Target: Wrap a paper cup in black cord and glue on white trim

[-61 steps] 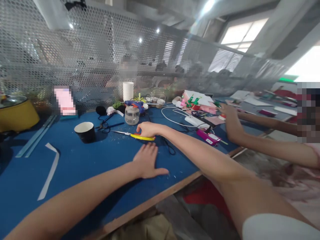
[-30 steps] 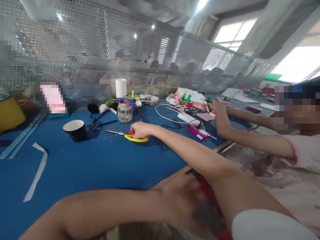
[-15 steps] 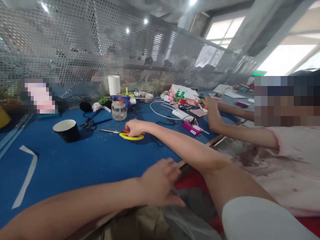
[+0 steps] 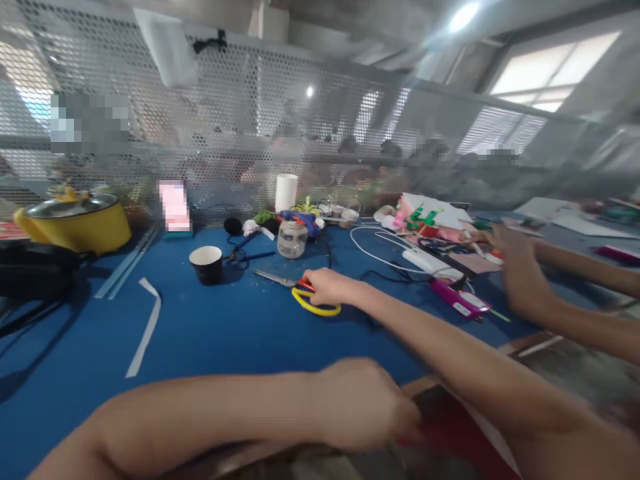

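Blue table [image 4: 220, 347] runs across the frame, a grey perforated screen [image 4: 210, 133] along its back. Person's right hand [image 4: 330, 287], centre of the frame, is closed about the handle end of a pair of scissors [image 4: 315, 309]. Handles red and yellow; a yellow loop shows below the fingers. Metal blades point to the left of the frame, low over the table; from here I cannot tell whether the tips touch it.

Left hand [image 4: 365, 403], lower centre, is bent in by the near table edge, fingers mostly hidden and blurred. Cannot tell whether it holds anything.

Left of the blades: a black paper cup [image 4: 207, 268], upright, pale inside. Further left, a bent white paper strip [image 4: 145, 333] lies flat. Just behind the scissors, a clear jar [image 4: 292, 241] with a blue glue gun [image 4: 313, 224] at its top; a white stack of cups [image 4: 287, 193] stands behind.

Upper left: a yellow pot [image 4: 100, 230] under a glass lid. Right of centre: a purple box [image 4: 457, 298] near a white power strip [image 4: 433, 264]. At the right edge, a co-worker's hand [image 4: 515, 257] reaches in among papers and small craft pieces.
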Available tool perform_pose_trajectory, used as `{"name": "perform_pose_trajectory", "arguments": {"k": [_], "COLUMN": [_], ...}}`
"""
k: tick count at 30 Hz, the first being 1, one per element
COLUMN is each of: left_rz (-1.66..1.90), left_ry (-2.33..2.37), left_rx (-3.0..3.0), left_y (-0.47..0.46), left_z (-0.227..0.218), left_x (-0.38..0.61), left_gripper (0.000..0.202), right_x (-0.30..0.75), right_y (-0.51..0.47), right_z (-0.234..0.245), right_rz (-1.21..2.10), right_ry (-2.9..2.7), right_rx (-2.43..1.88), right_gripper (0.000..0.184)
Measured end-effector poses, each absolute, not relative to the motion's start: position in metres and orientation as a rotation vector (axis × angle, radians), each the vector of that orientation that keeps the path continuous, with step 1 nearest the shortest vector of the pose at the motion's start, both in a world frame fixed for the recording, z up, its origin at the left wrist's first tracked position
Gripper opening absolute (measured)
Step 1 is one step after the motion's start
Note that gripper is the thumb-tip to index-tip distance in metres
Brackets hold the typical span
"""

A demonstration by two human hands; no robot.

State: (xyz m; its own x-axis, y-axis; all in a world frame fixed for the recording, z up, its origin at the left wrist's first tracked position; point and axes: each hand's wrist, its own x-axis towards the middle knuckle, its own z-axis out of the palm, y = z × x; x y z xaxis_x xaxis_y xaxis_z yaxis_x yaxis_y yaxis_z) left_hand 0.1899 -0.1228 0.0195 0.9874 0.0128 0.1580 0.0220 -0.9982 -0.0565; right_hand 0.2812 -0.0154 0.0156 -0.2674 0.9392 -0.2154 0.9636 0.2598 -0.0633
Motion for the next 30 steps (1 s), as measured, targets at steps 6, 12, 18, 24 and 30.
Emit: {"name": "perform_pose_trajectory", "arguments": {"k": [6, 12, 18, 24, 30], "left_rz": [-0.859, -1.268, -1.995, -2.242, -2.295], "left_ry": [-1.081, -1.981, -2.216, -2.138, -2.186], "left_rx": [-2.696, -2.545, -2.463, -2.666, -2.729], "left_y": [-0.013, 0.032, 0.033, 0.016, 0.000], "left_z": [0.051, 0.009, -0.017, -0.011, -0.018], "left_x": [0.059, -0.008, 0.006, 0.041, 0.050], "left_gripper": [0.043, 0.092, 0.088, 0.046, 0.042], "right_x": [0.261, 0.218, 0.185, 0.183, 0.190], "right_y": [-0.029, -0.018, 0.010, 0.015, 0.008], "right_z": [0.021, 0.025, 0.005, 0.001, -0.007], "right_rz": [-0.239, -0.551, -1.004, -2.131, -2.455], "right_ry": [2.608, 2.874, 2.964, 2.890, 2.454], "right_rx": [1.988, 2.101, 1.997, 1.634, 1.755], "right_gripper": [0.018, 0.025, 0.045, 0.040, 0.034]}}
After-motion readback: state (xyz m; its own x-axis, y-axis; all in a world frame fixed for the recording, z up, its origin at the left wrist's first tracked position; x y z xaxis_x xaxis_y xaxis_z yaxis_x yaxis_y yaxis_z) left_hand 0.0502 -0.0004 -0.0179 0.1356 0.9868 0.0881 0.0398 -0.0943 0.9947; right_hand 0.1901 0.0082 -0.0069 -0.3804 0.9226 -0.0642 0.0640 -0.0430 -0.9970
